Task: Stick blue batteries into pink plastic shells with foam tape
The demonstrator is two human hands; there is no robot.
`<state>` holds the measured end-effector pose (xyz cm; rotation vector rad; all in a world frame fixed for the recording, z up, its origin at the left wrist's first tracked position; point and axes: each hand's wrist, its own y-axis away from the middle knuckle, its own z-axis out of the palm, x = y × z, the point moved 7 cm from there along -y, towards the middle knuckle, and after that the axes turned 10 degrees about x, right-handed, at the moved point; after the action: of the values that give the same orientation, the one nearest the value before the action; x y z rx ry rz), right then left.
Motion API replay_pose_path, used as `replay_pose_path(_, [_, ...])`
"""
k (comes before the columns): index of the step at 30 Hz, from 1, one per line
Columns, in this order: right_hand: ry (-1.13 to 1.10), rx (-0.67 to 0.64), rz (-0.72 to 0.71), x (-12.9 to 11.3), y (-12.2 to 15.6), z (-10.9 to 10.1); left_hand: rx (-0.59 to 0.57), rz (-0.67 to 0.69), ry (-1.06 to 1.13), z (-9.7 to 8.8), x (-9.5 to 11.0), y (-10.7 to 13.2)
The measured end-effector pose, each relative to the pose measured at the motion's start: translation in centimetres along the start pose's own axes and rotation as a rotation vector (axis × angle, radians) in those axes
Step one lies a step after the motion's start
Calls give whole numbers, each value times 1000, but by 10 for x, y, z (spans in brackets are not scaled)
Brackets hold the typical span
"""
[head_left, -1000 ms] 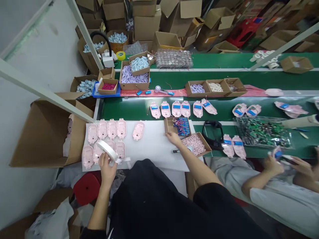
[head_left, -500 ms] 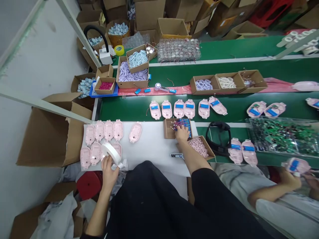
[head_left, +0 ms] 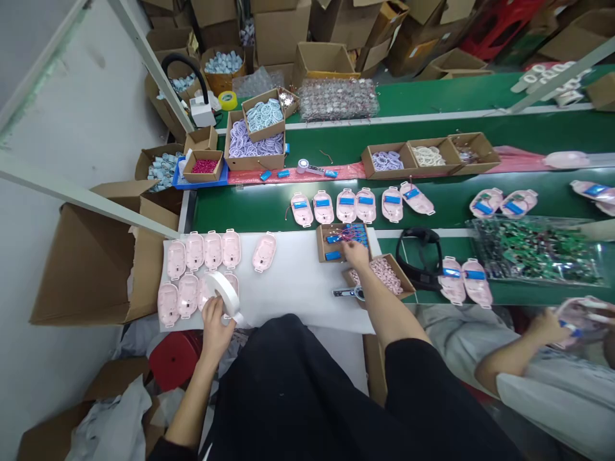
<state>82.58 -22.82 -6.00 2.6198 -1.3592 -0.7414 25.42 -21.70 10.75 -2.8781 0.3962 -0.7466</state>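
Observation:
My left hand (head_left: 215, 325) is closed round a white roll of tape (head_left: 224, 294), held upright at the near left edge of the white sheet (head_left: 293, 282), just in front of several empty pink shells (head_left: 204, 250) laid in two rows. My right hand (head_left: 356, 254) reaches into a small cardboard box (head_left: 323, 244) of blue batteries with red wires (head_left: 352, 235), fingers pinched at one; I cannot see the grasp clearly. A single pink shell (head_left: 264, 251) lies apart on the sheet.
A box of small pink parts (head_left: 384, 274) sits beside my right wrist, with a small tool (head_left: 346, 293) before it. Pink shells fitted with blue batteries (head_left: 346, 206) line the green belt. A co-worker's hands (head_left: 552, 323) work at the right. A large open carton (head_left: 91, 256) stands at left.
My right hand went from the box's near edge into the batteries, then drew back slightly with fingers pinched. My left hand kept the tape roll and shifted a little right.

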Motion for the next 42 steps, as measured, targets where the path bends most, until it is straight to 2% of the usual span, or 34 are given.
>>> replay_pose_path(2, [135, -189, -70, -15, 4, 22, 0, 5, 28, -1, -1, 3])
replay_pose_path(4, [283, -254, -14, -23, 5, 38, -9, 4, 27, -2, 0, 7])
replay_pose_path(6, [366, -248, 82, -28, 2, 46, -21, 14, 0, -3, 4, 10])
replay_pose_path(9, [325, -204, 152, -35, -2, 50, -15, 51, -54, -7, 15, 14])
replay_pose_path(11, [226, -135, 172, -37, 1, 42, 16, 90, -85, -14, 26, 15])
replay_pose_path(13, [58, -20, 128, -46, 14, 25, 46, 142, -100, -22, 37, 15])
replay_pose_path(15, [-209, 97, -2, -67, 46, 3, 50, 204, -100, -30, 47, 14])
replay_pose_path(17, [-551, 99, -168, -98, 98, -17, 32, 264, -94, -34, 55, 14])
replay_pose_path(18, [-725, 29, -228, -115, 129, -23, 20, 289, -91, -36, 57, 14])
replay_pose_path(20, [-1001, -217, -265, -149, 192, -25, -8, 321, -88, -36, 60, 16])
replay_pose_path(23, [-1166, -543, -216, -185, 266, -22, -50, 334, -88, -36, 59, 20])
replay_pose_path(25, [-1144, -650, -222, -196, 292, -23, -54, 344, -93, -38, 58, 23])
replay_pose_path(27, [-1058, -689, -279, -200, 303, -25, -43, 359, -106, -42, 56, 25])
replay_pose_path(32, [-751, -594, -572, -203, 317, -38, -32, 373, -143, -48, 52, 32])
replay_pose_path(36, [-646, -540, -748, -216, 332, -51, -37, 381, -159, -49, 50, 37])
replay_pose_path(39, [-643, -573, -727, -222, 330, -51, -90, 402, -154, -49, 50, 38])
replay_pose_path(42, [-702, -732, -595, -223, 328, -33, -133, 391, -152, -53, 50, 36])
